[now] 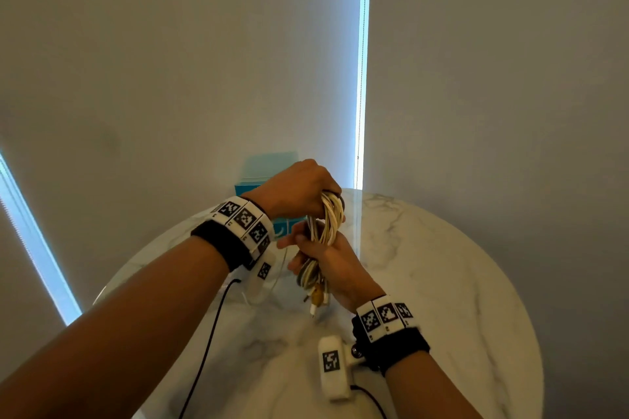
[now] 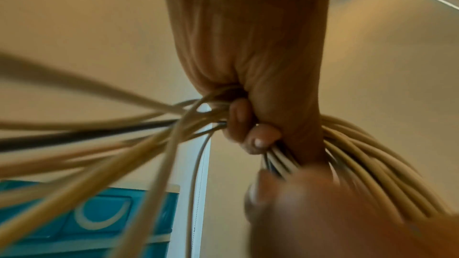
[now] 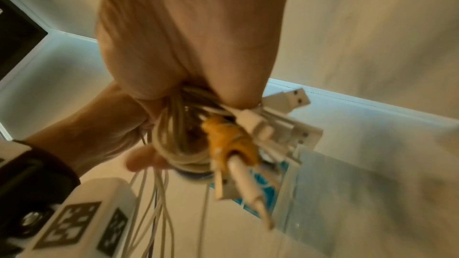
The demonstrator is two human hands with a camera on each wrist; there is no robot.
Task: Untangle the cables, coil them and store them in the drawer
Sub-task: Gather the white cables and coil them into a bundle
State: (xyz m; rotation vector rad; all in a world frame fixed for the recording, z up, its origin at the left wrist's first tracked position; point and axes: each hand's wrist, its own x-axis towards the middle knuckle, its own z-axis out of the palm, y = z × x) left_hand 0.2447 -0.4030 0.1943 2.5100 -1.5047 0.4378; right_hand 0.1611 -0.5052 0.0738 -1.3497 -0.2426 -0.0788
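So the cables [image 1: 326, 231] are one fat cream-white bundle with a dark strand mixed in, looped up and held upright over the marble table. Plug ends dangle at the bottom, one with a yellow boot [image 3: 228, 142], plus white USB connectors [image 3: 288, 99]. The blue drawer box [image 1: 262, 184] sits behind.

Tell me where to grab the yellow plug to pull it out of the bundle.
Pinch the yellow plug by its thick body from below, probably: it hangs under the right hand, beside the white plugs, while the left hand holds the loops.
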